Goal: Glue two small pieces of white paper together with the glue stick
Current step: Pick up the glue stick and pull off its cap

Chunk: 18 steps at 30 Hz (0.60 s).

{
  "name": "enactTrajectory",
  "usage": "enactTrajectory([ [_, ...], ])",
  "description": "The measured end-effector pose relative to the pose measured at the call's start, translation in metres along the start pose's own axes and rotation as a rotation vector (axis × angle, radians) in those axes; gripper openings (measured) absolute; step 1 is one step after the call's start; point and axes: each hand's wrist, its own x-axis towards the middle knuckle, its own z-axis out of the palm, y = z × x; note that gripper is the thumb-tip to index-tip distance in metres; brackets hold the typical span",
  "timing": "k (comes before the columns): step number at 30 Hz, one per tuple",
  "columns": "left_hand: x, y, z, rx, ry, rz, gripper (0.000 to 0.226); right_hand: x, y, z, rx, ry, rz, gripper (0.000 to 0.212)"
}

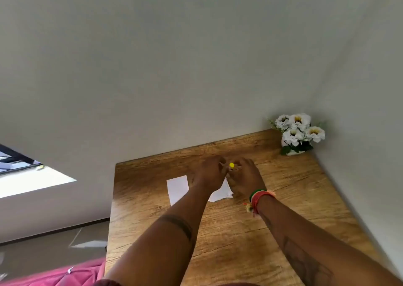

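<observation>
Wooden counter (283, 209) under both hands, with one piece of white paper (177, 188) lying flat to the left and a second piece (221, 193) partly hidden beneath the wrists. Held together above that second piece: left hand (210, 172) and right hand (245, 175), grips closed around a glue stick (231, 165) between the fingertips, only its yellow end showing. Stood in the far right corner against the wall: a small pot of white flowers (298, 130); worn on the right wrist, a red and green bracelet (257, 197).
</observation>
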Motion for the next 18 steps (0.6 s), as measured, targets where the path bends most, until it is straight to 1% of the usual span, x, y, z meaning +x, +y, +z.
enactTrajectory([
  [3, 0.006, 0.004, 0.001, -0.186, 0.026, -0.035, 0.029, 0.001, -0.002, 0.003, 0.064, 0.059, -0.022, 0.024],
  [5, 0.008, 0.005, 0.000, -0.275, 0.027, -0.064, 0.025, 0.000, -0.008, 0.004, 0.099, 0.064, -0.020, 0.018],
  [8, 0.009, 0.002, -0.007, -0.371, 0.033, -0.093, 0.015, 0.000, -0.022, 0.004, 0.196, 0.030, -0.041, 0.024],
  [11, 0.008, -0.003, -0.020, -0.503, 0.086, -0.159, 0.008, -0.001, -0.038, 0.008, 0.205, 0.015, -0.105, 0.026],
  [14, 0.002, -0.007, -0.031, -0.607, 0.113, -0.190, 0.010, -0.003, -0.052, 0.013, 0.252, -0.027, -0.133, 0.029],
  [16, -0.007, -0.010, -0.037, -0.668, 0.119, -0.209, 0.017, -0.006, -0.060, 0.015, 0.285, -0.060, -0.146, 0.030],
  [18, -0.016, -0.013, -0.042, -0.770, 0.121, -0.224, 0.021, -0.009, -0.065, 0.016, 0.263, -0.078, -0.168, 0.029],
])
